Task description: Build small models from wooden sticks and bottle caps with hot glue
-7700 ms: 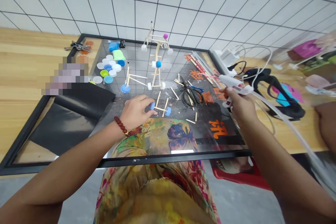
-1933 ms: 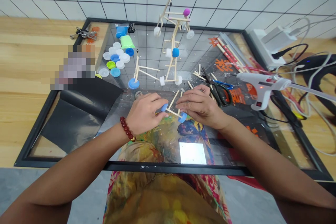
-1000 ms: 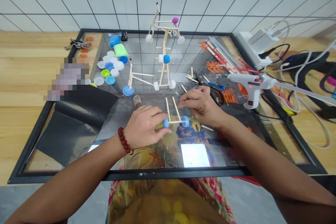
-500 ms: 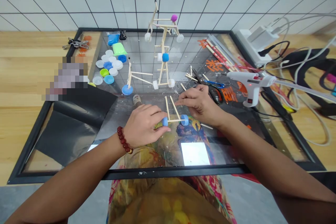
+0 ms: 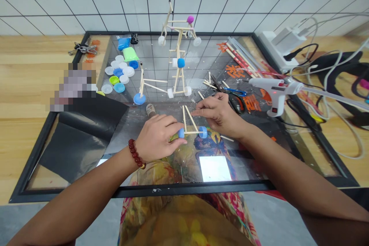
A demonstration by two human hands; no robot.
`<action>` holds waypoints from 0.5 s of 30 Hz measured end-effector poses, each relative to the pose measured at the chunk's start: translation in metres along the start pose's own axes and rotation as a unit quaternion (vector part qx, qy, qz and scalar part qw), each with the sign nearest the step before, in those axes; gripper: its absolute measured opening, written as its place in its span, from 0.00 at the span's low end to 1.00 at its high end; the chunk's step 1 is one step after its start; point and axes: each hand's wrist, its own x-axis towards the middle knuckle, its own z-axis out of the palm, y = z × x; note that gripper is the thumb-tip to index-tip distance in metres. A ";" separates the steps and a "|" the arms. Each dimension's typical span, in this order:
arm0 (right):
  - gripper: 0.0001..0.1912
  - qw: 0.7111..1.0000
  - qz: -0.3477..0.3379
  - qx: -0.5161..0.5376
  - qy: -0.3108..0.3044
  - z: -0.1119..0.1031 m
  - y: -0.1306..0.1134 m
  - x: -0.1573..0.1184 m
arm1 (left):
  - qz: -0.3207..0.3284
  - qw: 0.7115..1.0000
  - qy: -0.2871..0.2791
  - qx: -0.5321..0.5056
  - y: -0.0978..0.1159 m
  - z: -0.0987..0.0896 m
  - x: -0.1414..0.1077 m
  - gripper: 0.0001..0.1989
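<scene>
A small stick frame (image 5: 190,132) lies in front of me, with a blue cap at each end of its cross stick and two sticks leaning together at their far ends. My left hand (image 5: 160,136), with a red bead bracelet at the wrist, holds the frame's left blue cap (image 5: 181,133) between fingers and thumb. Just right of the two sticks is my right hand (image 5: 217,113), its thumb and forefinger pinched near the right stick (image 5: 191,118). Whatever lies between those fingertips is too small to make out.
Stick models (image 5: 179,63) with cap wheels stand behind the hands. Bottle caps (image 5: 118,71) and black sheets (image 5: 83,134) lie left. To the right are scissors (image 5: 238,103), a white glue gun (image 5: 273,92), red-wrapped sticks (image 5: 240,59) and a power strip (image 5: 276,50) with cables.
The far ends of the frame's two sticks have come closer together, the right one shifting slightly left. Both hands stay almost where they were.
</scene>
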 end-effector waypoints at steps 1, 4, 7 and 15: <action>0.35 1.000 0.001 -0.001 0.000 0.000 0.000 0.000 | 0.000 1.000 0.000 0.001 0.000 0.000 0.000 0.15; 0.32 1.000 -0.003 -0.003 0.009 0.001 0.000 0.000 | 0.004 1.000 0.000 -0.001 -0.001 0.000 0.000 0.15; 0.31 1.000 -0.003 -0.012 0.025 0.002 0.000 0.000 | 0.002 1.000 -0.004 -0.002 0.000 0.000 0.000 0.15; 0.29 0.998 -0.009 -0.038 0.044 -0.001 -0.002 0.000 | 0.005 1.000 0.014 0.003 0.000 0.000 0.000 0.18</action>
